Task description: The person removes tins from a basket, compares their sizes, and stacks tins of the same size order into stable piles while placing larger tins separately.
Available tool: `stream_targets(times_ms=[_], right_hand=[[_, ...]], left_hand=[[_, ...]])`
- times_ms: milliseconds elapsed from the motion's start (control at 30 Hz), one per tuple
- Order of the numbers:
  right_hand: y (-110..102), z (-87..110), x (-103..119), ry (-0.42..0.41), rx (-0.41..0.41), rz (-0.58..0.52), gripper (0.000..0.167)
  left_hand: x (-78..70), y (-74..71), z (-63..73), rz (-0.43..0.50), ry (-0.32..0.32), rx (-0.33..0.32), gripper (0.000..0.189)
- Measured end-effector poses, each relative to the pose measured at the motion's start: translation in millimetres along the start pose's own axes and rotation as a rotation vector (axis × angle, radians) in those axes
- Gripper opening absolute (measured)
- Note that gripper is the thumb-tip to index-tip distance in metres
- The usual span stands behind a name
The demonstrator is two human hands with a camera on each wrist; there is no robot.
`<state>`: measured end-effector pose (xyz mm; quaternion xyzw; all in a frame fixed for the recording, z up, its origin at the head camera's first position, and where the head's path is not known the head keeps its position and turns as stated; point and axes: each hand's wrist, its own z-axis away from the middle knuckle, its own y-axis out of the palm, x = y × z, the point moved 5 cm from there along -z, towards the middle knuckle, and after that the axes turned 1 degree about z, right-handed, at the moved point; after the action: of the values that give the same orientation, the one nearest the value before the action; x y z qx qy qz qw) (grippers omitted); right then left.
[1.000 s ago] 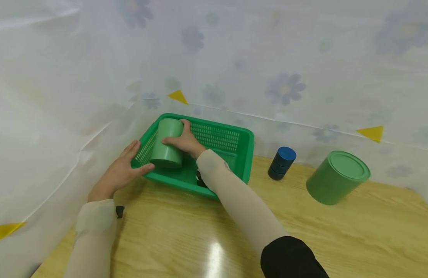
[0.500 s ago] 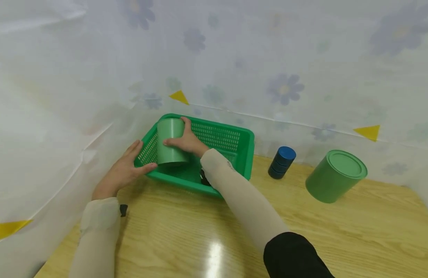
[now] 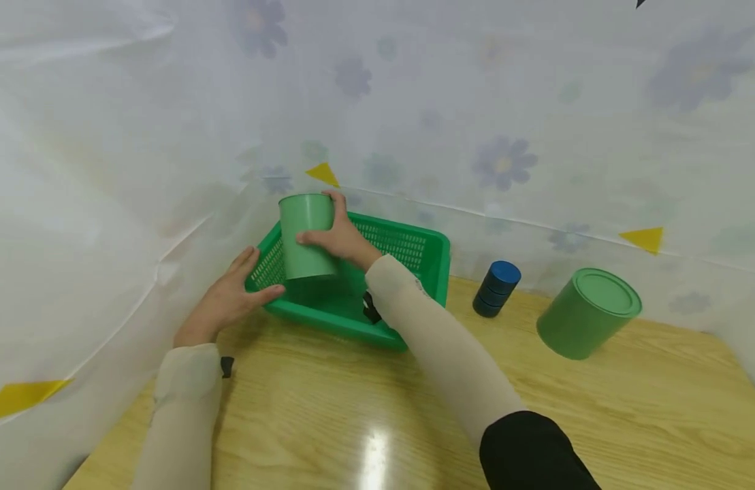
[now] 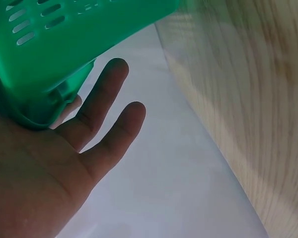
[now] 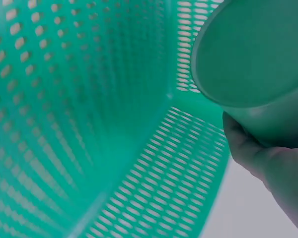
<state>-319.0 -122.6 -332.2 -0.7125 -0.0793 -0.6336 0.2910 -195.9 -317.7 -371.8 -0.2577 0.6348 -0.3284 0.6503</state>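
Observation:
My right hand (image 3: 345, 237) grips a light green cylindrical can (image 3: 305, 228) round its side. The can is tilted, its lower end within the left part of a green plastic basket (image 3: 346, 325) and its top above the rim. In the right wrist view the can's flat end (image 5: 253, 54) shows near the slotted basket wall (image 5: 159, 173). My left hand (image 3: 220, 306) rests at the basket's left corner, thumb along the front rim. Its fingers (image 4: 97, 99) are fairly straight and spread beside the corner in the left wrist view.
A blue ridged cylinder (image 3: 498, 288) stands on the wooden table (image 3: 303, 415) to the right of the basket. Further right is a larger green lidded can (image 3: 588, 313). A flower-patterned white sheet (image 3: 414, 102) rises behind and at the left.
My right hand has lifted the can up from the basket floor and slightly to the right. My left hand stays at the basket corner.

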Motion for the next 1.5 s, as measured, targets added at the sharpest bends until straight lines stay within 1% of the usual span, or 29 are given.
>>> stream_targets(times_ms=[100,267,400,600,700,800,933,1133,1267,1400,1500], right_hand=[[-10.1,5.8,13.8,-0.032,-0.010,0.032,0.107],[-27.3,17.5,31.9,-0.090,-0.058,0.003,0.103],[-40.4,27.9,39.7,-0.130,-0.080,-0.025,0.101],[-55.9,46.0,45.9,-0.145,-0.091,0.000,0.101],[-60.3,57.4,46.9,-0.166,-0.093,0.030,0.098],[-62.9,71.8,48.7,-0.215,-0.091,0.047,0.098],[-67.3,92.3,50.0,-0.278,-0.101,0.066,0.102],[-76.3,119.5,44.7,-0.330,-0.145,0.075,0.110],[-83.7,142.9,38.1,-0.357,-0.168,0.099,0.105],[-93.4,166.6,31.6,-0.383,-0.217,0.163,0.098],[-100.7,180.6,28.1,-0.413,-0.261,0.208,0.097]], left_hand=[[2.5,-0.9,-2.4,-0.013,0.006,0.000,0.109],[9.3,-1.9,-7.2,-0.018,0.008,0.010,0.110],[11.5,-2.1,-9.6,-0.011,0.002,0.017,0.111],[13.2,-3.9,-13.0,-0.004,-0.004,0.023,0.111],[14.2,-3.5,-14.2,-0.002,-0.003,0.028,0.111],[15.4,-3.0,-14.9,0.003,0.002,0.032,0.110],[17.0,-4.3,-15.4,0.002,0.016,0.024,0.109],[21.0,-7.8,-14.3,0.002,0.026,0.010,0.108],[23.0,-8.0,-14.1,0.005,0.030,0.017,0.108],[25.9,-10.3,-14.8,-0.003,0.037,0.017,0.107],[28.4,-13.4,-15.3,-0.008,0.039,0.017,0.107]])
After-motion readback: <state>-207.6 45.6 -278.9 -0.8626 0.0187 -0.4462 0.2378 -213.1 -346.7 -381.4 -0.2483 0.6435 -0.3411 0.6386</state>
